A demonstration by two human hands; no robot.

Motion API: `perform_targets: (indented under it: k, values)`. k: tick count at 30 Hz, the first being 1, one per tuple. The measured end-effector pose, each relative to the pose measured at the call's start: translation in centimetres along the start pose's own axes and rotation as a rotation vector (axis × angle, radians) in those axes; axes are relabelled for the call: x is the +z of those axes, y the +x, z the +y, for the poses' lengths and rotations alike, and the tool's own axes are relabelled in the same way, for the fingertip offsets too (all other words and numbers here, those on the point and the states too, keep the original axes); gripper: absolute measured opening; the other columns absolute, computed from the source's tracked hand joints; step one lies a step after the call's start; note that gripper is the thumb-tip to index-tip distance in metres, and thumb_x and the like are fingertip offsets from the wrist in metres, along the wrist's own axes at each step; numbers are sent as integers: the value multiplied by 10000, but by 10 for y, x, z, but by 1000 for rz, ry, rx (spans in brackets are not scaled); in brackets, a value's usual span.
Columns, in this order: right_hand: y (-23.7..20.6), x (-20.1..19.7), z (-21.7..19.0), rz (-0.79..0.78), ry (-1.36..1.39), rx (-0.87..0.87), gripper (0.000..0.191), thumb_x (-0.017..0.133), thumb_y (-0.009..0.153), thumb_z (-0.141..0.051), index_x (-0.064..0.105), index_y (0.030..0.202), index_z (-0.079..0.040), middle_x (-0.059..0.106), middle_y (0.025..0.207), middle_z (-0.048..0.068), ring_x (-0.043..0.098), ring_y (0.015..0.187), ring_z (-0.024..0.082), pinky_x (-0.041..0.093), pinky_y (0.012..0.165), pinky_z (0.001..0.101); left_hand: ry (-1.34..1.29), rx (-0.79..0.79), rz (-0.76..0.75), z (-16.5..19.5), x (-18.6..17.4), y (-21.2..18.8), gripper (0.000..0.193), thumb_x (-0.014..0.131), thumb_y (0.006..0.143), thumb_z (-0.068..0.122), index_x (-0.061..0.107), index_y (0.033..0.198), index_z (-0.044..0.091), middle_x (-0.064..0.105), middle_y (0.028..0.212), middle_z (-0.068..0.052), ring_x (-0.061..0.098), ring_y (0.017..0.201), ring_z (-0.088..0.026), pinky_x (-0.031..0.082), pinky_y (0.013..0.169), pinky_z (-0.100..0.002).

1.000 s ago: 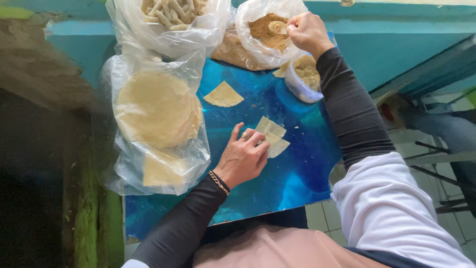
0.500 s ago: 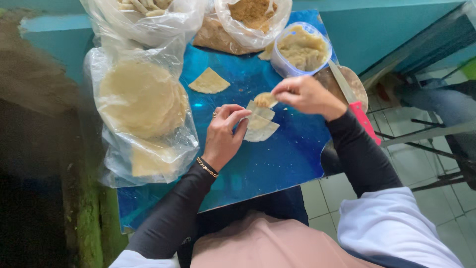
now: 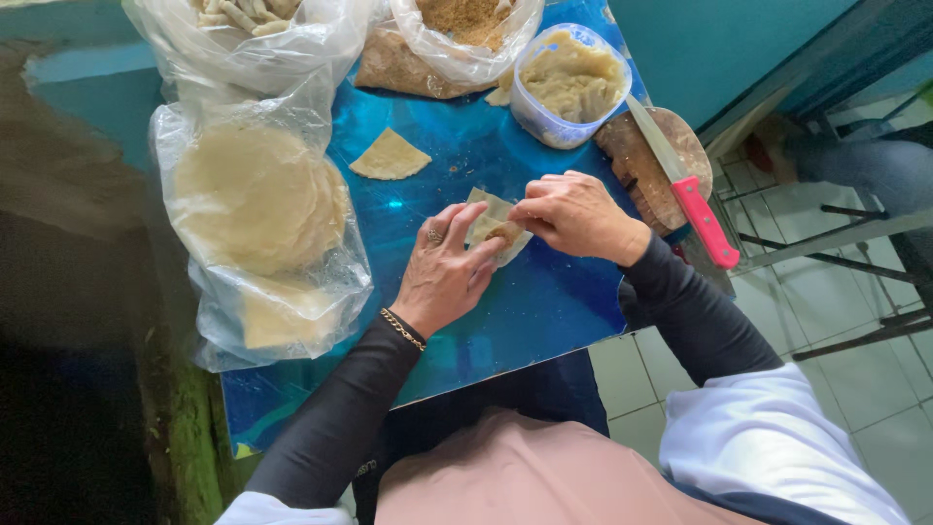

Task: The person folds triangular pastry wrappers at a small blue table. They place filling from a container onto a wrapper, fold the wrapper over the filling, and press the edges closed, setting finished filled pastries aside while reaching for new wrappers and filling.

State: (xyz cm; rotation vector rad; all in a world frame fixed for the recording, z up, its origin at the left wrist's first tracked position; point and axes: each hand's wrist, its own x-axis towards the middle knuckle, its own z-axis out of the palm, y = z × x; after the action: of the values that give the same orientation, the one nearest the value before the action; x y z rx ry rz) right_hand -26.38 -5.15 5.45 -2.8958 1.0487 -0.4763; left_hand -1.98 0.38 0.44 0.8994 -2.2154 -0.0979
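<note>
A pale thin wrapper piece (image 3: 489, 222) with a bit of brown filling lies on the shiny blue table top (image 3: 544, 301). My left hand (image 3: 442, 272) presses its fingers on the wrapper's near edge. My right hand (image 3: 575, 214) pinches the wrapper's right side, fingers curled over it. Both hands hide most of the wrapper.
A triangular wrapper piece (image 3: 389, 157) lies farther back. A plastic bag of round wrappers (image 3: 255, 199) is at the left. At the back are a bag of rolled pieces (image 3: 248, 19), a bag of brown filling (image 3: 465, 21) and a tub of paste (image 3: 571, 83). A pink-handled knife (image 3: 692, 199) rests on a wooden board (image 3: 646, 165).
My right hand came back from the bag of brown filling to the wrapper. Both hands have closed in on the wrapper, which now holds filling.
</note>
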Motion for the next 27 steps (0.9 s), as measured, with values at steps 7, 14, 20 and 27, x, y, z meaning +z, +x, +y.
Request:
perform_targets:
  k: [7, 14, 20, 27]
  values:
    - [9, -6, 3, -9, -73, -37, 90, 742, 880, -216, 751, 958, -172, 619, 850, 28, 644, 867, 239, 475, 730, 399, -26, -17, 9, -5, -2, -2, 363, 754, 828, 166, 689, 1184, 143, 484, 1461, -148, 458, 1363, -350, 389, 1113, -500]
    - [17, -13, 4, 0, -34, -30, 66, 739, 892, -203, 749, 944, -163, 630, 853, 32, 650, 862, 250, 487, 730, 400, -61, -17, 1, -7, -5, 5, 327, 762, 817, 169, 693, 1136, 140, 521, 1424, -150, 477, 1339, -355, 396, 1103, -497]
    - [28, -15, 58, -52, 309, 72, 122, 729, 953, -135, 756, 1062, -87, 714, 927, 68, 702, 844, 223, 540, 733, 343, -124, -158, 55, -16, -5, -10, 332, 747, 866, 212, 696, 1179, 114, 558, 1375, -109, 507, 1301, -325, 404, 1093, -467]
    - [123, 14, 175, 195, 623, 325, 149, 688, 1106, -118, 786, 1199, -55, 650, 848, -8, 548, 743, 60, 421, 629, 284, -4, -116, -62, -25, -5, -14, 343, 749, 840, 270, 666, 1120, 90, 540, 1382, -152, 499, 1301, -337, 353, 1099, -505]
